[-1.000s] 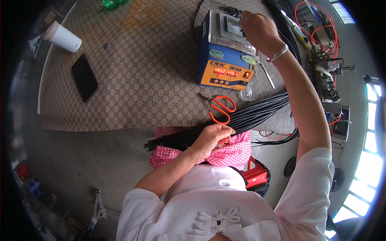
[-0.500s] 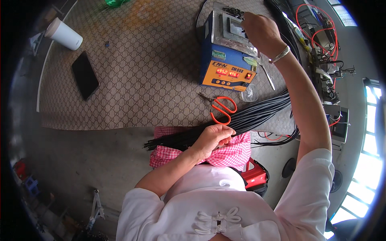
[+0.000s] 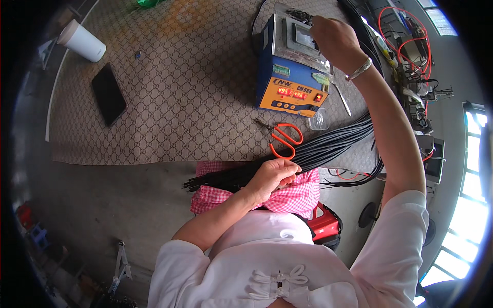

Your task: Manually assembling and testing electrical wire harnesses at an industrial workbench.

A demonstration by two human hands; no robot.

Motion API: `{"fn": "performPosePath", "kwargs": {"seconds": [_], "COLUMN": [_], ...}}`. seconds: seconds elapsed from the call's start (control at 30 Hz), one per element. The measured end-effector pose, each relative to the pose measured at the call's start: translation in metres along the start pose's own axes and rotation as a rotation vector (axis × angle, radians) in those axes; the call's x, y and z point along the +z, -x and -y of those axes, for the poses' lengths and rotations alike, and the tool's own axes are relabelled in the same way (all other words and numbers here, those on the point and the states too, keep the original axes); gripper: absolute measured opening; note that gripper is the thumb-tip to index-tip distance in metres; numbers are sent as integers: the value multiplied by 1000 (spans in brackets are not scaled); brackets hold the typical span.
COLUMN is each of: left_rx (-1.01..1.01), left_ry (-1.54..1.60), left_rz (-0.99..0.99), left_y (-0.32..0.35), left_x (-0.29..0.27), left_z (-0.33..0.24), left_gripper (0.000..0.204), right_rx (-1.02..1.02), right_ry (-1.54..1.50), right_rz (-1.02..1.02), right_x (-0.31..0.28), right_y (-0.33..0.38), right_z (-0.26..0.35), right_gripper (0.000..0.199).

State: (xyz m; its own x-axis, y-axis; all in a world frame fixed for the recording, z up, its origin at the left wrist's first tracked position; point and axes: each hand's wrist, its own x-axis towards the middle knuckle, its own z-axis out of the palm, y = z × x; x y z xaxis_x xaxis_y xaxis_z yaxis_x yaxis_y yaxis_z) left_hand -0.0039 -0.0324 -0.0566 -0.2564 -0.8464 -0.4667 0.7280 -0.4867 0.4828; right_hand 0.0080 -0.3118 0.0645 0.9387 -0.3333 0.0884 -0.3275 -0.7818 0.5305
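Note:
My right hand (image 3: pixel 335 41) is closed over the far right edge of a blue and orange solder pot (image 3: pixel 291 95) with a lit display. Its fingertips are bent in beside the metal well, and what they grip is hidden. Across my lap and the table edge lies a thick bundle of black cables (image 3: pixel 328 146). My left hand (image 3: pixel 275 177) is closed in a pinch at the bundle, thumb against the fingers. I cannot make out what is between them. Just beyond it lie orange-handled scissors (image 3: pixel 285 140), blades pointing away to the left.
A dark phone (image 3: pixel 109 95) and a white cup (image 3: pixel 82 42) sit on the patterned tablecloth at left. Beside the pot are a small clear dish (image 3: pixel 319 120) and a thin metal tool (image 3: pixel 341 97). Pink checked cloth (image 3: pixel 303 197) covers my lap. Machines with red hoses (image 3: pixel 411 56) stand at right.
Both hands keep nearly the same place and grip. The whole view has shifted very slightly; nothing is visibly taken up or let go.

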Motion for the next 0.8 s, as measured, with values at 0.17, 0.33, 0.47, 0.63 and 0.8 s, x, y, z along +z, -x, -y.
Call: {"fn": "performPosePath", "kwargs": {"seconds": [0.17, 0.33, 0.47, 0.63, 0.8], "left_rx": [2, -2, -8, 1, -11], "left_ry": [11, 8, 18, 1, -5], "left_rz": [23, 11, 0, 12, -5], "left_y": [-1, 0, 0, 0, 1], "left_x": [-2, -2, 0, -1, 0], "left_z": [1, 1, -1, 0, -1], "left_gripper": [19, 19, 19, 19, 19], "right_rx": [53, -75, -117, -58, 182], "right_ry": [-24, -28, 200, -257, -630], "right_rz": [33, -82, 5, -68, -57], "right_x": [-1, -7, -9, -1, 6], "right_y": [-3, 2, 8, 19, 20], "right_z": [5, -4, -14, -30, -28], "right_gripper": [11, 7, 10, 13, 12]}}
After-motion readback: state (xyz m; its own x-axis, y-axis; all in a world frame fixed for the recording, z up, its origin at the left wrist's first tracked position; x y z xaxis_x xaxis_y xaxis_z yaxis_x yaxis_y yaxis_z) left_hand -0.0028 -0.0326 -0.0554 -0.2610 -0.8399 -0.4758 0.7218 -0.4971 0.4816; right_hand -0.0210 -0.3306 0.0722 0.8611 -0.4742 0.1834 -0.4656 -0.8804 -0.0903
